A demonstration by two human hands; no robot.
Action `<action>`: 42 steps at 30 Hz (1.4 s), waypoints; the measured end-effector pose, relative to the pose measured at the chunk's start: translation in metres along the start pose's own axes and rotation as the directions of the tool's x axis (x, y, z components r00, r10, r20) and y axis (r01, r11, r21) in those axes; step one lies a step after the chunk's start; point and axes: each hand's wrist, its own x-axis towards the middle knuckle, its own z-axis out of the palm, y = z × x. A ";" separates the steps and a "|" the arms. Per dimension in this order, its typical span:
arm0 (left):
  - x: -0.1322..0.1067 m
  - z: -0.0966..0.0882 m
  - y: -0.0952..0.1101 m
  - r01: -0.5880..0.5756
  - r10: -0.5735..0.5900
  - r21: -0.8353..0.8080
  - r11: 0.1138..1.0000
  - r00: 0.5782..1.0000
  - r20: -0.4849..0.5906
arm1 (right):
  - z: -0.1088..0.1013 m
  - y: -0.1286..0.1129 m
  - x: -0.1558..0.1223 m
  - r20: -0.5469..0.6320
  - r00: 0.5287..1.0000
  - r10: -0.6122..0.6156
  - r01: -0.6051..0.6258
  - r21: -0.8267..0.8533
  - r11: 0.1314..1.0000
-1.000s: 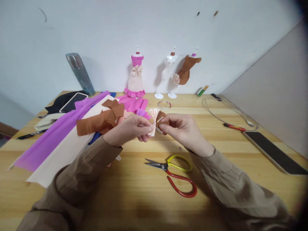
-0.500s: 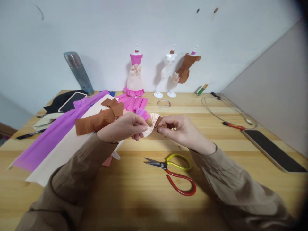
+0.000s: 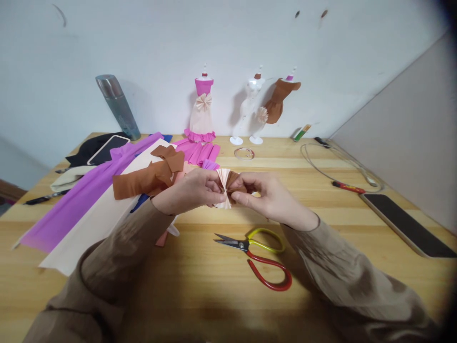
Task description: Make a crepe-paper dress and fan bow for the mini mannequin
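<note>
A small pleated crepe-paper bow (image 3: 223, 178), cream with brown folds (image 3: 233, 179) at its right, is held up above the middle of the table. My left hand (image 3: 189, 190) pinches its left side between thumb and fingers. From the other side, my right hand (image 3: 267, 196) grips the brown part, with the thumb in front. Part of the bow is hidden behind my fingers. Below the hands lies a pair of scissors (image 3: 243, 245), blades a little apart, with one yellow and one red handle.
Purple (image 3: 64, 219), cream (image 3: 89, 224) and brown crepe paper (image 3: 143, 181) lie at left. Small dress forms stand along the wall: one in pink and cream (image 3: 203, 112), one white (image 3: 248, 109), one in brown (image 3: 278, 102). A phone (image 3: 407, 224), cable (image 3: 307, 159) and leaning bottle (image 3: 119, 107) are around.
The cream pleats are now fanned out above and below the pinched centre, where they were twisted before. My left hand has moved slightly right, closer to my right hand.
</note>
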 end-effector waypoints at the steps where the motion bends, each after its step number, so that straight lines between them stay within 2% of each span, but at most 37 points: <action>1: 0.001 0.001 0.000 0.022 -0.023 -0.044 0.999 1.000 -0.011 | 0.002 0.001 0.000 -0.012 1.000 0.011 -0.010 0.015 1.000; 4: 0.002 0.004 -0.001 0.056 -0.065 -0.191 0.980 0.997 -0.043 | 0.008 0.004 0.002 -0.075 0.997 0.030 -0.023 0.090 0.996; 6: 0.002 0.004 -0.001 0.051 -0.066 -0.232 0.971 0.996 -0.057 | 0.011 0.006 0.004 -0.091 0.995 0.049 -0.032 0.175 0.984; 10: 0.001 0.000 0.001 0.048 -0.056 -0.120 0.992 0.997 -0.061 | 0.007 0.006 0.005 -0.016 0.992 0.122 -0.109 0.338 0.935; 15: -0.005 -0.008 0.009 0.036 -0.035 0.017 0.999 0.999 -0.026 | 0.001 0.003 0.004 -0.002 0.987 0.158 -0.148 0.346 0.927; 19: -0.007 -0.012 0.011 0.026 -0.026 0.000 1.000 1.000 0.001 | 0.002 0.003 0.004 -0.008 0.989 0.148 -0.136 0.339 0.931; 22: -0.004 -0.007 0.007 0.021 -0.021 -0.090 0.996 1.000 0.001 | 0.005 0.004 0.004 -0.023 0.991 0.131 -0.115 0.349 0.930; 26: 0.004 0.003 -0.005 -0.040 0.019 -0.319 0.947 0.997 -0.069 | 0.007 0.007 0.004 -0.055 0.991 0.118 -0.090 0.363 0.928; 30: 0.009 0.008 -0.013 -0.163 0.091 -0.354 0.921 0.973 -0.212 | 0.008 0.006 0.004 -0.058 0.991 0.119 -0.089 0.380 0.921; 32: 0.009 0.008 -0.013 -0.196 0.123 -0.358 0.913 0.969 -0.216 | 0.007 0.004 0.004 -0.043 0.993 0.114 -0.090 0.374 0.923; 35: 0.007 0.009 -0.011 -0.192 0.142 -0.305 0.933 0.974 -0.178 | 0.006 0.001 0.003 -0.058 0.995 0.077 -0.053 0.332 0.942; 38: 0.004 0.012 -0.011 -0.189 0.163 -0.148 0.971 0.972 -0.172 | 0.007 0.002 0.003 -0.134 0.990 0.052 -0.009 0.304 0.953; 42: 0.002 0.017 -0.015 -0.218 0.225 0.057 0.974 0.953 -0.205 | 0.012 0.002 0.004 -0.153 0.981 0.119 -0.068 0.305 0.950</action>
